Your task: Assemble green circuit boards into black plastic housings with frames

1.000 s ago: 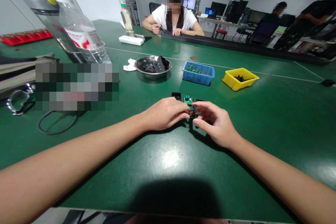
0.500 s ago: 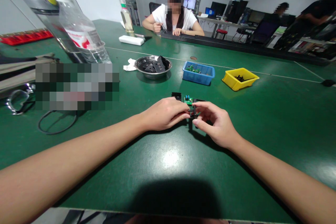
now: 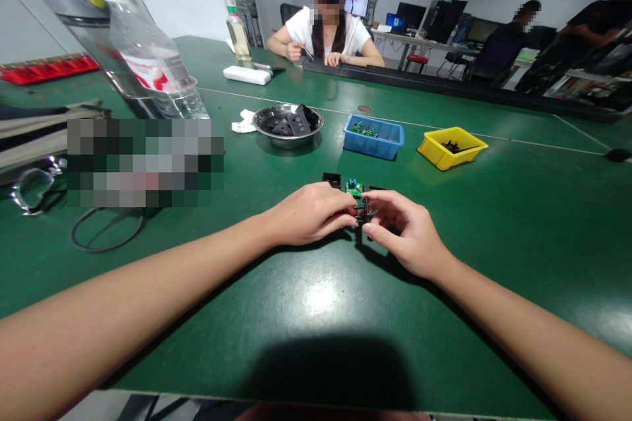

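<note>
Between my two hands, just above the green table [image 3: 316, 335], is a small black plastic part [image 3: 366, 209] with thin prongs. My left hand [image 3: 316, 214] pinches it from the left, with thumb and fingertips closed. From the right, my right hand [image 3: 407, 230] grips its other side between thumb and index finger. Right behind the fingers lies a small green circuit board [image 3: 354, 189] with blue components. A black piece [image 3: 331, 180] rests beyond my left knuckles, and another dark piece [image 3: 377, 189] is partly hidden behind my right fingers.
Farther back stand a metal bowl [image 3: 288, 138] of black covers, a blue bin [image 3: 374, 143] with circuit boards and a yellow bin [image 3: 447, 156] with black parts. Bottles [image 3: 148, 59] and a cable loop [image 3: 106, 247] are at left. A person [image 3: 326, 33] sits across the table.
</note>
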Available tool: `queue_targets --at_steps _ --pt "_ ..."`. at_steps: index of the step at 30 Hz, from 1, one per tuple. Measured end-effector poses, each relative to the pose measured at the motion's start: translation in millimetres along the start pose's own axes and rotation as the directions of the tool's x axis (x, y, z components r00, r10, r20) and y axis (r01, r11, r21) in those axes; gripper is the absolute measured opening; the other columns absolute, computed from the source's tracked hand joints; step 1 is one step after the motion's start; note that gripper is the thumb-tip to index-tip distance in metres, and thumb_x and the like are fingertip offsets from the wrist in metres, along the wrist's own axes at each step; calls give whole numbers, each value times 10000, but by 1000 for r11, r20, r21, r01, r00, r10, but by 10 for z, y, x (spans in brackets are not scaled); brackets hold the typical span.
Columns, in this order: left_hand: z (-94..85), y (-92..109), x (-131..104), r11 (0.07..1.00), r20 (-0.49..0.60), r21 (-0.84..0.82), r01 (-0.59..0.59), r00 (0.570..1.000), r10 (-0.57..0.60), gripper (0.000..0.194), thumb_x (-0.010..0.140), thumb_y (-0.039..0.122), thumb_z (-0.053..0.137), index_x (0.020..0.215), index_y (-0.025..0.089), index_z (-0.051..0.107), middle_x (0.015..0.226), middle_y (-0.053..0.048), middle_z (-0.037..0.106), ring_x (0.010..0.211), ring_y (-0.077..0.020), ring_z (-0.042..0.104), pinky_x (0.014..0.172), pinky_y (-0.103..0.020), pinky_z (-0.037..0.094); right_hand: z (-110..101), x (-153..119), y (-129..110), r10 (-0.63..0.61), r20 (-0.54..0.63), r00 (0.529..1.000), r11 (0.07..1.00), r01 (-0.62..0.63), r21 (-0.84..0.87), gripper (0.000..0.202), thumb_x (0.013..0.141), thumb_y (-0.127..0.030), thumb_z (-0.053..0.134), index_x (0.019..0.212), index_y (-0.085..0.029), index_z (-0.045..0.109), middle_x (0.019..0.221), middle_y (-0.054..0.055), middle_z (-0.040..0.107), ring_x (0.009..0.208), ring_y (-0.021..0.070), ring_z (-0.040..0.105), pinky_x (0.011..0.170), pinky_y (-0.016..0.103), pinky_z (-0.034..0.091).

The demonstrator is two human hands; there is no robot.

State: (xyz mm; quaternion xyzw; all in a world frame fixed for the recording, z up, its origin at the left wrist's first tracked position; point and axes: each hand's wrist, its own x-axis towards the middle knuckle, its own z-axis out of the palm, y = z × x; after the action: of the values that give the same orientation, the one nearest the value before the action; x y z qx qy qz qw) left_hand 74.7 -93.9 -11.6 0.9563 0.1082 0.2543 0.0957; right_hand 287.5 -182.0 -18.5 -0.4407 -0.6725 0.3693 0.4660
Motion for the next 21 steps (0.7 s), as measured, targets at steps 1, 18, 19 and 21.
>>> queue_targets --at_steps 1,18,19,21 --pt "-2 3 1 1000 5 1 6 1000 -6 369 1080 439 391 972 174 624 854 -56 727 724 -166 632 709 -281 437 0 0 0 -1 0 1000 1000 1 -1 377 833 -271 742 1185 -203 626 882 14 667 636 117 599 545 254 504" --pt "-31 24 5 1000 33 -2 19 999 -19 285 1053 383 442 992 174 626 841 -55 718 754 -180 643 725 -294 441 -15 9 23 2 16 1000 1000 -2 1 418 828 -284 751 1222 -210 634 937 30 685 635 114 601 543 253 507" --pt "-33 26 4 1000 37 -2 23 999 -23 281 1051 381 445 1000 174 629 847 -56 720 762 -181 647 732 -295 445 -16 9 23 5 17 1000 1000 -5 2 421 825 -285 755 1222 -211 634 939 30 686 634 114 601 542 253 506" --pt "-37 29 1 1000 41 -2 25 999 -25 270 1046 373 452 1019 174 632 859 -59 722 773 -184 652 741 -299 450 -18 9 19 12 18 1000 1000 -12 3 423 819 -285 761 1217 -214 636 942 30 687 635 115 601 541 255 504"
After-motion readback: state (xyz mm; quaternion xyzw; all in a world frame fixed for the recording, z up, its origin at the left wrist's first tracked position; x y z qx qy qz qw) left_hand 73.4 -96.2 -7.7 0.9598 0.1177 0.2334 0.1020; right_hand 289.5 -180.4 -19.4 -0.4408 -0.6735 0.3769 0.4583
